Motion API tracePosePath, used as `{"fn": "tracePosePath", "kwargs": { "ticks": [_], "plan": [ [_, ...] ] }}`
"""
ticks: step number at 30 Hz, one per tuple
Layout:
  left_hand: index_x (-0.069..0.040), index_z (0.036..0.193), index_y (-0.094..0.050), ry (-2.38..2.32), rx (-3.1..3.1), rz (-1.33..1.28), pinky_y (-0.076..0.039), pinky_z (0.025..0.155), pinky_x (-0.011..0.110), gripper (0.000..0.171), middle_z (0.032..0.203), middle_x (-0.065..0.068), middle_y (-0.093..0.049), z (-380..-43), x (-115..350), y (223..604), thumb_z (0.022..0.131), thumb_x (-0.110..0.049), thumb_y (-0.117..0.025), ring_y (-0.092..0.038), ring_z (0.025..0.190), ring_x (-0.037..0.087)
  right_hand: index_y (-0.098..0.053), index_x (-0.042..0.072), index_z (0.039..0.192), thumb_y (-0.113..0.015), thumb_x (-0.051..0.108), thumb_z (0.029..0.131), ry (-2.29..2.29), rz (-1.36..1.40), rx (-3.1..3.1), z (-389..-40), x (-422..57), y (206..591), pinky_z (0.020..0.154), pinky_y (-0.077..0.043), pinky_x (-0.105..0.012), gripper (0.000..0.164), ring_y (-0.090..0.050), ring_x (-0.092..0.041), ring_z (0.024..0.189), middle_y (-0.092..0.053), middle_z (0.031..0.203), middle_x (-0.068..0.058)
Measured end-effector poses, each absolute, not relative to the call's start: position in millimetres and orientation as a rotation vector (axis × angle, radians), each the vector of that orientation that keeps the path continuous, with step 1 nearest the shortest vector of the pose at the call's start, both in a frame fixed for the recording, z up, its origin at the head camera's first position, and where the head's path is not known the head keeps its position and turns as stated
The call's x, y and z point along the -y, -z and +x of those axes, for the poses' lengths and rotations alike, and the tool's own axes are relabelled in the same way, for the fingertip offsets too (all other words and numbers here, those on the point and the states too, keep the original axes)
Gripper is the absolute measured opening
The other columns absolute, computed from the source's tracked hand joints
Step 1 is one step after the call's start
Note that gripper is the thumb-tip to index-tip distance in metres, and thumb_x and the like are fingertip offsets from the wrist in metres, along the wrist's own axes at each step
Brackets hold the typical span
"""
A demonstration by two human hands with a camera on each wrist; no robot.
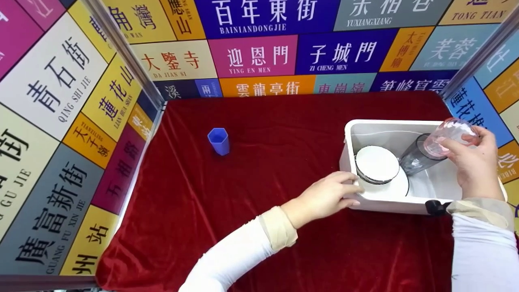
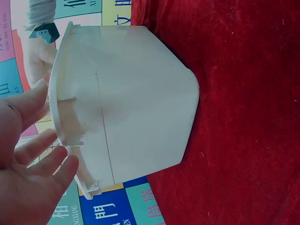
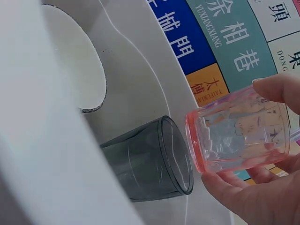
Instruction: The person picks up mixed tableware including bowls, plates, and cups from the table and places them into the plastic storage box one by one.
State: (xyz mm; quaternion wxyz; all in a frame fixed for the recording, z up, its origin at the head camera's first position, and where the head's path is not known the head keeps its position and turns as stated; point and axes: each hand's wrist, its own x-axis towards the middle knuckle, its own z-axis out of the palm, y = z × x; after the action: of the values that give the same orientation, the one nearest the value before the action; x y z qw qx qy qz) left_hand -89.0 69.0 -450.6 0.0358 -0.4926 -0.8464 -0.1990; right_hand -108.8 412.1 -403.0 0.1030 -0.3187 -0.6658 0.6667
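Note:
My right hand (image 1: 478,156) grips a clear pink cup (image 1: 452,138), tilted, over the right part of a white bin (image 1: 389,205). Below it, a clear dark grey cup (image 1: 419,156) leans inside the bin; in the right wrist view the pink cup's (image 3: 239,133) reddish end is right by the grey cup's (image 3: 150,161) mouth. Whether the two touch, I cannot tell. White dark-rimmed bowls (image 1: 377,164) sit in the bin's left part. At the bin's near left corner my left hand (image 1: 324,196) rests its loosely bent fingers (image 2: 61,159) against the rim.
A blue hexagonal cup (image 1: 219,142) stands on the dark red cloth (image 1: 263,142), well left of the bin. Panels with colourful street-name signs (image 1: 251,56) enclose the back and both sides. The right-hand panel stands close to the bin.

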Motion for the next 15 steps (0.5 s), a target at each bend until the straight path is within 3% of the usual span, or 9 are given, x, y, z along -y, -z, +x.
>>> {"fn": "tracePosePath", "kwargs": {
  "ticks": [8,11,15],
  "plan": [
    [-0.023,0.123,-0.072,0.6,2.548,-1.537,-0.03,0.118,0.015,0.026,0.135,0.001,-0.062,-90.8,-76.4,453.6,0.102,-0.031,-0.061,-0.051,0.135,0.014,-0.022,0.028,0.155,-0.087,0.024,0.079,-1.78,-1.028,2.207,-113.9,-417.5,409.4,0.074,-0.05,-0.008,0.1,-0.037,-0.002,0.101,-0.033,0.112,0.018],
    [-0.024,0.119,-0.074,0.578,2.53,-1.524,-0.031,0.118,0.015,0.022,0.133,0.0,-0.063,-91.5,-78.6,454.4,0.101,-0.029,-0.062,-0.052,0.134,0.014,-0.021,0.029,0.154,-0.085,0.035,0.081,-1.642,-1.057,2.361,-115.0,-419.0,411.3,0.086,-0.046,-0.011,0.097,-0.037,-0.003,0.106,-0.032,0.111,0.021],
    [-0.024,0.115,-0.075,0.55,2.512,-1.511,-0.034,0.117,0.016,0.019,0.131,0.0,-0.064,-92.1,-79.9,456.4,0.1,-0.027,-0.064,-0.053,0.132,0.015,-0.018,0.03,0.152,-0.083,0.046,0.081,-1.579,-1.049,2.482,-115.8,-420.5,410.6,0.107,-0.038,-0.023,0.098,-0.035,-0.012,0.122,-0.032,0.117,0.021]
  ]
}}
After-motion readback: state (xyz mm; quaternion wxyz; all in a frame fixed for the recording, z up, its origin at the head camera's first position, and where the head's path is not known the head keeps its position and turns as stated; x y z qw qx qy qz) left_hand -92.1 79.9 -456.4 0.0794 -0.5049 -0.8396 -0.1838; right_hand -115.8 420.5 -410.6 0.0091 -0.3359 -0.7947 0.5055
